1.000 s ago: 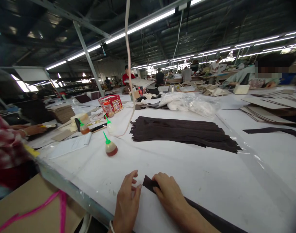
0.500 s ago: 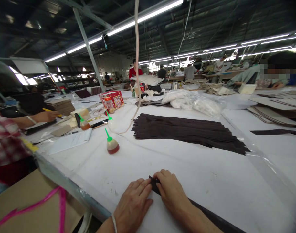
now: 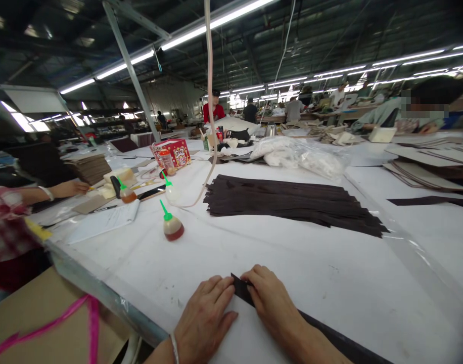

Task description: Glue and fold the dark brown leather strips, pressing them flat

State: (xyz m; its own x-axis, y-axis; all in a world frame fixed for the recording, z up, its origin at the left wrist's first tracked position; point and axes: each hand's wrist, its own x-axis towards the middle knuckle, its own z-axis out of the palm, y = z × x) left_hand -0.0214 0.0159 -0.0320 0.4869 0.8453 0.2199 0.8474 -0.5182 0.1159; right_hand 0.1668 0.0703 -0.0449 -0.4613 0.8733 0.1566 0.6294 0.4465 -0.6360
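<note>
The dark strip [image 3: 332, 336] lies flat on the white table [image 3: 311, 268] at the bottom centre of the frame. Its near end sits btwn the two hands, and the rest runs off to the lower right, partly under the right forearm. Vs 1 s ago, the left hand [image 3: 206, 316] is no longer up on its edge w/ fingers curled and clear of the strip. It's now down flat, palm to the table, w/ fingertips touching the strip's end. Vs 0.5 s ago there's hardly any change: both hands are in the same spot, and the view is just tipped a bit. The left hand is open, fingers straight and close together, pointing up-right, w/ a thin bracelet at the wrist. The right hand [image 3: 271, 301] lies on top of the strip, also open. Its fingers are slightly bent and press the end down, not closed round it, and the fingertips nearly meet the left's. Further up, mid-frame, is a broad stack of dark strips [image 3: 292, 202], well apart from the hands. Left of it stands a glue bottle [image 3: 172, 225] w/ a green nozzle. A pale hose [image 3: 210, 101] hangs from the top of the frame down to the table. Behind the stack is a clear bag of white stuff [image 3: 303, 159]. At the left edge, a co-worker's hand [image 3: 70, 188] rests on that side of the table. A cardboard box [image 3: 38, 323] w/ a pink strap [image 3: 91, 323] fills the lower left corner.
</note>
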